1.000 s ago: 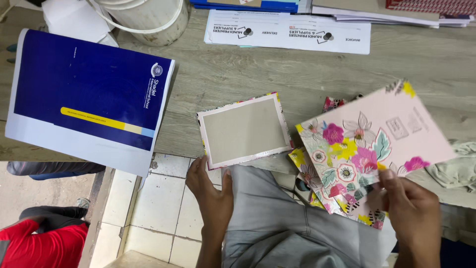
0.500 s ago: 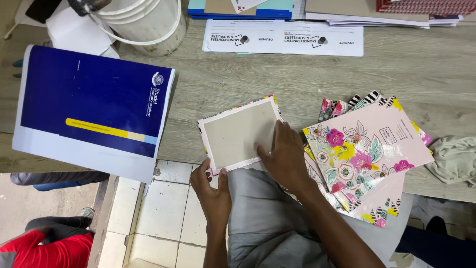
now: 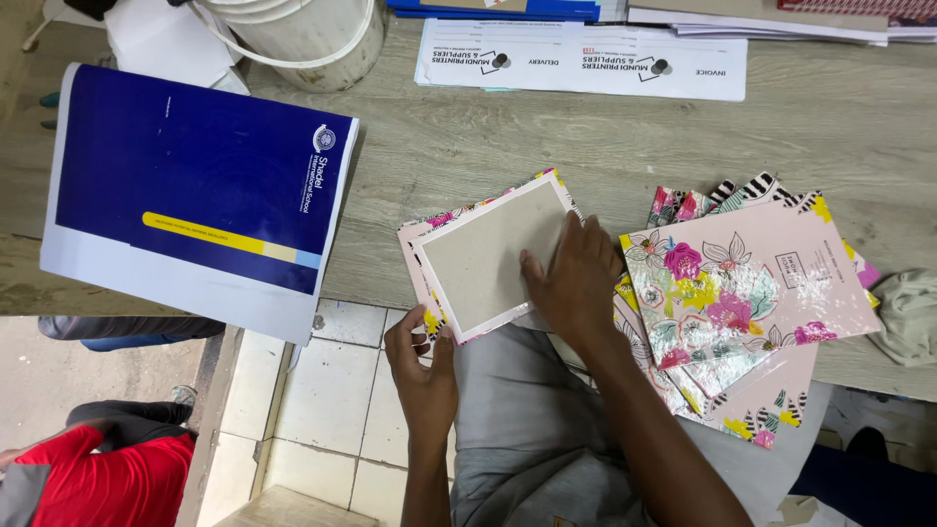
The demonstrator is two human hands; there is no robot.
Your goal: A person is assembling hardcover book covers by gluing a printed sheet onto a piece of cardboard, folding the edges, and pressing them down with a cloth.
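Note:
A grey cardboard panel with a white border (image 3: 488,256) lies face-up at the table's near edge, floral paper showing under its rim. My left hand (image 3: 422,361) pinches its near-left corner from below the table edge. My right hand (image 3: 576,281) rests flat on the panel's right side, fingers spread and pressing down. To the right lies a fanned stack of pink floral covers (image 3: 747,293), partly overhanging the table edge above my lap.
A large blue and white folder (image 3: 195,185) lies at the left, overhanging the edge. A white bucket (image 3: 307,39) stands at the back left, printed white sheets (image 3: 586,60) behind. A grey cloth (image 3: 908,312) sits at the far right. A person in red (image 3: 88,478) is below left.
My right hand put a pink floral cover down on the stack at the right, then moved left onto the cardboard panel. My left hand stayed at the panel's near corner.

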